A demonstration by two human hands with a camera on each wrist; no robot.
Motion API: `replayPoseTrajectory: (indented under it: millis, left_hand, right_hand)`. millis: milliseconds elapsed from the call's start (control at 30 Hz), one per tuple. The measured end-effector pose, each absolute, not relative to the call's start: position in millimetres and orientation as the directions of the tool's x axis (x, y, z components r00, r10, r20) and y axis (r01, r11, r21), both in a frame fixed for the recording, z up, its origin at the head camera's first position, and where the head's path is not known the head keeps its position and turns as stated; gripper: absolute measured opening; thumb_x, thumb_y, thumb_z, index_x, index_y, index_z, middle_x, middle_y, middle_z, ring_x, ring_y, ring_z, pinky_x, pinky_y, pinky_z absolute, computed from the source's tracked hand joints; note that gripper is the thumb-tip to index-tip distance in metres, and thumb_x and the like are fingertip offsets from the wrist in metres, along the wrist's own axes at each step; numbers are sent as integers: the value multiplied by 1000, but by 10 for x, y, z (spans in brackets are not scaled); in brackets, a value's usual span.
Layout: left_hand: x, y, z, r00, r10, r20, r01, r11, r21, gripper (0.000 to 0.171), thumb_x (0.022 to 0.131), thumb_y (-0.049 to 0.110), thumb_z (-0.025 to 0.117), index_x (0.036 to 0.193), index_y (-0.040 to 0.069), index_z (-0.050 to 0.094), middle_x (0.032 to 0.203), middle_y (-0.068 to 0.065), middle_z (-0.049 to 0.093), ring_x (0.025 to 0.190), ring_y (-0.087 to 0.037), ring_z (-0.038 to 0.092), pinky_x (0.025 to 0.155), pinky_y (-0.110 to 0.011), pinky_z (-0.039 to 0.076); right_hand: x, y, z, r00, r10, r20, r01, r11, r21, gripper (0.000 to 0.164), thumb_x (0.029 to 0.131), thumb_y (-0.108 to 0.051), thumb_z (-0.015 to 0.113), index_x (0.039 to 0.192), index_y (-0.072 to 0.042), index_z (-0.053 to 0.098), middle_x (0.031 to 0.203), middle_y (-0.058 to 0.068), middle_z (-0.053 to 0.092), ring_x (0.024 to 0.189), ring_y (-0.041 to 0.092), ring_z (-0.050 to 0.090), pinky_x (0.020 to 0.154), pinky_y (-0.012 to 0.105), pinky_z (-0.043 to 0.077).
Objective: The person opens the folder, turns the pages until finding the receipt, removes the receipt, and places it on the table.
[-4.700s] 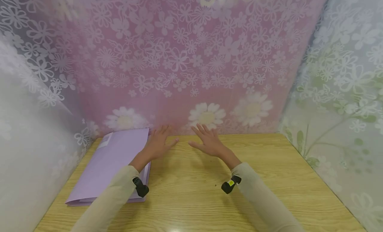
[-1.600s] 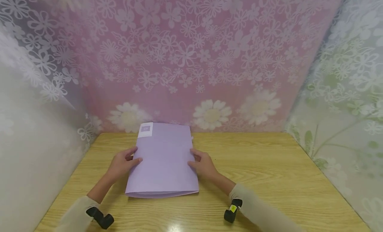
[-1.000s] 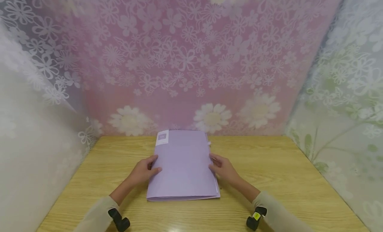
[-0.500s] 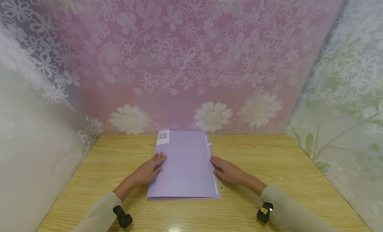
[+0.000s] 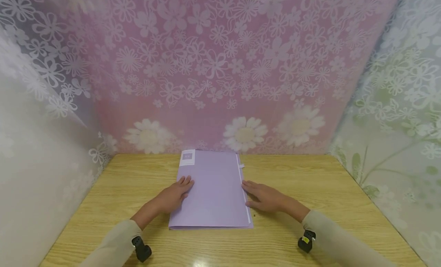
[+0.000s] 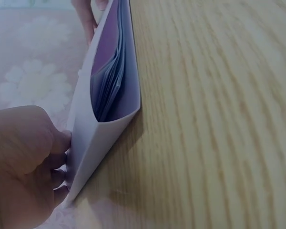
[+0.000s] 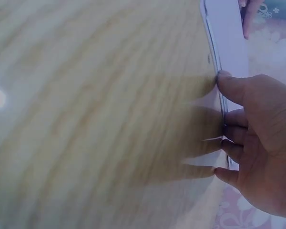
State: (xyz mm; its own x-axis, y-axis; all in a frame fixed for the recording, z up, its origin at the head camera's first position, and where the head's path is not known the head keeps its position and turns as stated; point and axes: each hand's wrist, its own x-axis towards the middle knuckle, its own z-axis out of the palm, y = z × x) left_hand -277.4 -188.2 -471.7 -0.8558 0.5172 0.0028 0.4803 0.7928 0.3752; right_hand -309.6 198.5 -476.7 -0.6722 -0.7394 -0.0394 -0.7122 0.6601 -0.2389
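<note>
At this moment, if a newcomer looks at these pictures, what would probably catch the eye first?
Probably the lilac folder on the wooden table, with the left hand resting over its left edge and the right hand touching its right edge. Next might come the pink backdrop behind the table, with large white daisies along its lower part.

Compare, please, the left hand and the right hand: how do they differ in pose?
The left hand lays its fingers over the purple folder; the right hand touches the folder's edge with its fingertips. The left hand is at the spine side, the right hand at the side that opens. Both hands touch the folder.
</note>
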Motion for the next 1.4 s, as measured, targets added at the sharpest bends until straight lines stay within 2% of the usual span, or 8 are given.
replayPoseTrajectory:
  millis: [200,400,567,700,867,1033,1200,1400]
  left_hand:
    - [-2722,-1814,-4711,-863,505,13,480,811,334,54,108,17,45,156,-6,33,165,-26,26,154,-47,21,123,-60,25]
    - [-2617,-1695,-4740,-853,522,-7,497,817,293,72,107,42,45,159,-3,25,168,-22,19,157,-42,17,125,-60,21]
    - [-2526,-1567,-4732,-820,570,-44,541,799,263,100,96,67,52,161,-2,21,170,-20,16,158,-38,15,126,-57,21]
    - [-2469,-1454,-4721,-788,611,-74,580,778,243,114,87,79,55,162,1,18,171,-18,12,159,-35,12,128,-54,18]
    - [-2426,-1339,-4718,-752,657,-50,633,742,221,114,86,75,62,161,0,21,170,-17,16,159,-34,14,129,-50,18]
    - [-2400,-1254,-4717,-712,702,14,691,698,188,98,90,56,70,159,-1,30,168,-17,26,157,-34,24,127,-48,25]
    - [-2377,-1206,-4653,-686,723,78,720,659,217,83,91,35,72,157,1,35,166,-15,32,155,-33,30,124,-47,31]
    - [-2351,-1185,-4429,-638,745,195,769,598,228,77,90,21,72,156,3,39,164,-14,37,152,-31,36,122,-46,35]
  right_hand:
    - [-3118,1982,-4688,-671,-739,-65,-714,667,-213,70,103,-40,58,153,4,40,161,23,38,148,41,39,117,57,38]
    - [-3144,1994,-4692,-672,-737,-76,-711,671,-212,71,103,-43,58,154,4,40,161,23,38,148,41,39,116,57,38]
    - [-3143,1994,-4714,-671,-737,-73,-710,668,-222,71,103,-42,58,154,4,39,161,23,38,148,41,38,117,57,38]
    - [-3128,1981,-4706,-663,-746,-60,-720,658,-220,70,103,-40,59,152,5,41,159,25,39,147,43,40,115,57,39]
    - [-3119,1962,-4698,-661,-748,-61,-721,655,-225,70,103,-40,59,152,6,41,159,25,39,147,42,40,116,57,38]
    - [-3129,1960,-4732,-667,-741,-75,-712,664,-229,70,102,-40,59,152,6,40,160,23,38,149,40,38,118,55,37]
    - [-3140,1964,-4759,-666,-744,-61,-718,660,-222,69,103,-37,60,152,7,41,160,24,39,148,40,39,117,55,38]
    - [-3117,1950,-4720,-656,-754,-25,-731,643,-230,64,102,-30,62,150,7,43,157,27,41,145,43,42,115,56,40]
